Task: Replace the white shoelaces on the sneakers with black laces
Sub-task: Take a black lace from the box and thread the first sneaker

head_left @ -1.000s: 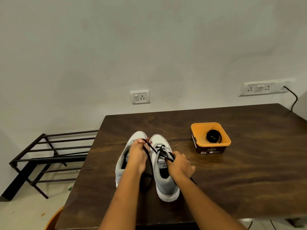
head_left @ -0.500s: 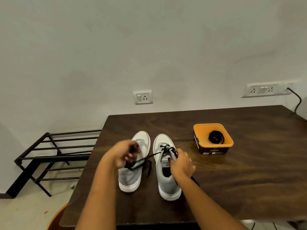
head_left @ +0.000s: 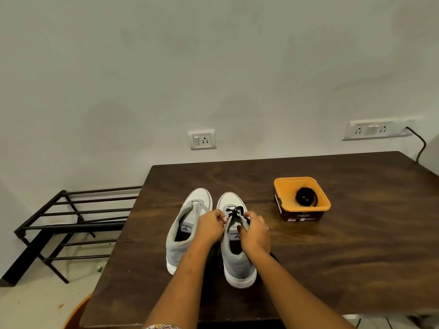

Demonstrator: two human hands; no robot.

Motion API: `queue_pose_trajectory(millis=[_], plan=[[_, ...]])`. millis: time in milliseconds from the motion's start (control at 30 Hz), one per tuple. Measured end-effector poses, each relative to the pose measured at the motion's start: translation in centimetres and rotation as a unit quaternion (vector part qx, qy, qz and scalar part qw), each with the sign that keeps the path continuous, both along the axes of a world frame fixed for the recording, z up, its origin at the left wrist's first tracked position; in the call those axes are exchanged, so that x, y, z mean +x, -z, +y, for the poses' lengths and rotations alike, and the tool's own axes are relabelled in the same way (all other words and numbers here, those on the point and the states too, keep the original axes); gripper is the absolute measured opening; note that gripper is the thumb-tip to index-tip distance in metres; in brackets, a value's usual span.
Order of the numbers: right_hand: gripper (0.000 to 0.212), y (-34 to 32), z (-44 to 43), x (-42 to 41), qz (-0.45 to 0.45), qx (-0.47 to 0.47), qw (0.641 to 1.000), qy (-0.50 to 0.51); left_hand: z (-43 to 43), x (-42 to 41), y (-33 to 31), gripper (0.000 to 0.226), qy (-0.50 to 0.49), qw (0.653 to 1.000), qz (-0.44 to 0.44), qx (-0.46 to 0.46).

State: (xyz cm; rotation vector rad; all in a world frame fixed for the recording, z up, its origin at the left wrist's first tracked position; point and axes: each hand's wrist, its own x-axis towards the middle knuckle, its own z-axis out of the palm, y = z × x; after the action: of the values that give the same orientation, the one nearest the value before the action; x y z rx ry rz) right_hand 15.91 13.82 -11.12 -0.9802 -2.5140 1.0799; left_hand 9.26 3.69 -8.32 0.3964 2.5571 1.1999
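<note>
Grey mesh with a white toe, the left sneaker (head_left: 187, 224) stood on the desk (head_left: 356, 257) with no lace in it. Beside it the left hand (head_left: 210, 225) and the right hand (head_left: 255, 231) both had their fingers curled, pinching the black lace (head_left: 235, 212) over the right sneaker (head_left: 237, 260), where only the front eyelets looked threaded. From where I stood, a hard tug could have run one end too far through and left the ends uneven, or dragged the light shoe along the desk. A skipped eyelet seemed possible too, since the hands hid the holes. Counting across, there was one rack (head_left: 71, 222), two sneakers, two hands and one lace in work. One orange tub (head_left: 301, 179) held one coiled spare lace (head_left: 306, 197), and no white laces were in sight.
</note>
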Motion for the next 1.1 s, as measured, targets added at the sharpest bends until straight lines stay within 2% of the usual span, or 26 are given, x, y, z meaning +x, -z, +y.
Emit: queue_pose_trajectory(millis=[100, 200, 333, 400, 533, 633, 667, 700, 800, 1000, 1100], plan=[[0.029, 0.2, 0.0, -0.2, -0.007, 0.010, 1.000, 0.013, -0.8, -0.1, 0.1, 0.028, -0.077, 0.994, -0.025, 0.072], [0.029, 0.2, -0.1, -0.4, -0.024, 0.019, 0.999, 0.021, -2.2, -0.3, -0.7, 0.029, -0.159, 0.966, -0.060, 0.193], [0.030, 0.2, -0.2, -0.4, -0.036, 0.027, 0.999, 0.026, -3.8, 0.7, -1.6, 0.026, -0.159, 0.949, -0.135, 0.235], [0.027, 0.1, -0.1, -0.4, -0.031, 0.022, 0.999, 0.030, -4.2, 0.6, -1.3, 0.027, -0.141, 0.953, -0.176, 0.202], [0.020, 0.0, 0.4, -0.1, 0.003, -0.001, 1.000, 0.029, -5.1, -0.2, -2.5, 0.028, -0.008, 0.972, -0.236, -0.019], [0.023, 0.0, 1.0, -0.3, 0.042, -0.022, 0.999, 0.006, -4.1, -1.4, -2.8, 0.010, 0.024, 0.973, -0.172, -0.150], [0.023, 0.0, 1.3, -0.4, 0.050, -0.029, 0.998, -0.007, -3.5, -1.5, -2.6, 0.005, 0.018, 0.976, -0.141, -0.162], [0.022, -0.2, 1.6, -0.5, 0.053, -0.034, 0.998, -0.021, -2.9, -1.5, -2.4, 0.004, 0.007, 0.981, -0.134, -0.139], [0.019, -0.4, 2.2, -0.4, 0.066, -0.062, 0.995, -0.034, -1.2, -0.7, -1.4, 0.013, -0.024, 0.973, -0.226, 0.034], [0.029, -0.2, 2.3, -1.1, 0.092, -0.105, 0.990, 0.001, 0.6, 0.9, 1.1, 0.023, -0.049, 0.989, -0.094, 0.098], [0.030, 0.1, 2.7, -1.7, 0.091, -0.155, 0.983, 0.045, 0.8, 1.0, 1.8, 0.028, -0.115, 0.971, -0.126, 0.169]])
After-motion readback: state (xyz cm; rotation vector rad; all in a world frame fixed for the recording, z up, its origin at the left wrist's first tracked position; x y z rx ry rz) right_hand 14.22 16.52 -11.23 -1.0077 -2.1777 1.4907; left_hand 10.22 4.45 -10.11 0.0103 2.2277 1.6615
